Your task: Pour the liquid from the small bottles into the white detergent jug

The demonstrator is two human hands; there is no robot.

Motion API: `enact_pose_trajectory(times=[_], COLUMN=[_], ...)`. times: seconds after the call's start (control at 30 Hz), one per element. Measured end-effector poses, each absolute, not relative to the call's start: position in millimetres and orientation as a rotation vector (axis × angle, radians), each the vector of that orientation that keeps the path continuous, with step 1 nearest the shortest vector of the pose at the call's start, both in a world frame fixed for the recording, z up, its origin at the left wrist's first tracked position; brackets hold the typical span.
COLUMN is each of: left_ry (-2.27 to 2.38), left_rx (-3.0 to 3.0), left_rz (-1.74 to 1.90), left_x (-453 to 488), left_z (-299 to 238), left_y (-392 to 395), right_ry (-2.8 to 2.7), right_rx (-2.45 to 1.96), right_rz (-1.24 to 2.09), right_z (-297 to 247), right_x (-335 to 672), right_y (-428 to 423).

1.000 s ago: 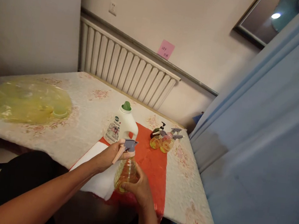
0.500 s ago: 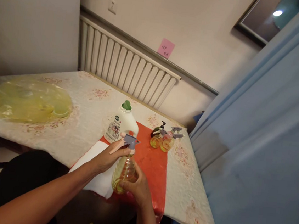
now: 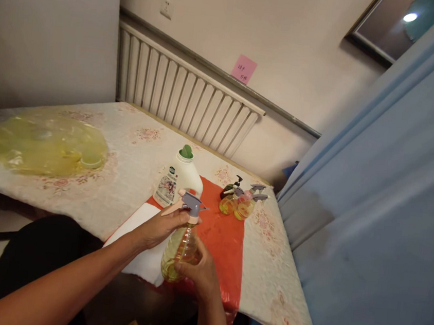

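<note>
On my feed, the left hand (image 3: 158,230) curls round the neck of a clear yellow spray bottle (image 3: 172,253), the right hand (image 3: 202,273) round its body, over the counter's (image 3: 125,173) near edge; I can't tell whether liquid fills it. Beyond stand a white jug (image 3: 187,176), green piece (image 3: 186,151) in its mouth, and smaller-looking yellow bottles (image 3: 243,210).
</note>
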State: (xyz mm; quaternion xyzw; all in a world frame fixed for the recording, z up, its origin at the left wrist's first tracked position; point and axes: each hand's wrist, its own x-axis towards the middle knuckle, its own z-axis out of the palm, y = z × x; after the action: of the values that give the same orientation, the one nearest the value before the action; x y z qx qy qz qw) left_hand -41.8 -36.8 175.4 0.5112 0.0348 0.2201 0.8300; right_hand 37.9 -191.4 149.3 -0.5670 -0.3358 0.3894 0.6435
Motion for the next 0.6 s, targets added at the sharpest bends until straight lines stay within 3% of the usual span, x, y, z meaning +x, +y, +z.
enact_pose_trajectory(times=[0.6], left_ry=[0.18], left_rx=[0.977], left_rz=[0.491], left_x=[-36.9], left_z=[181.9], left_y=[-49.8], right_ry=[-0.752], right_rx=[-1.266], right_rz=[0.877], right_z=[146.1], right_x=[40.0], right_y=[-192.7])
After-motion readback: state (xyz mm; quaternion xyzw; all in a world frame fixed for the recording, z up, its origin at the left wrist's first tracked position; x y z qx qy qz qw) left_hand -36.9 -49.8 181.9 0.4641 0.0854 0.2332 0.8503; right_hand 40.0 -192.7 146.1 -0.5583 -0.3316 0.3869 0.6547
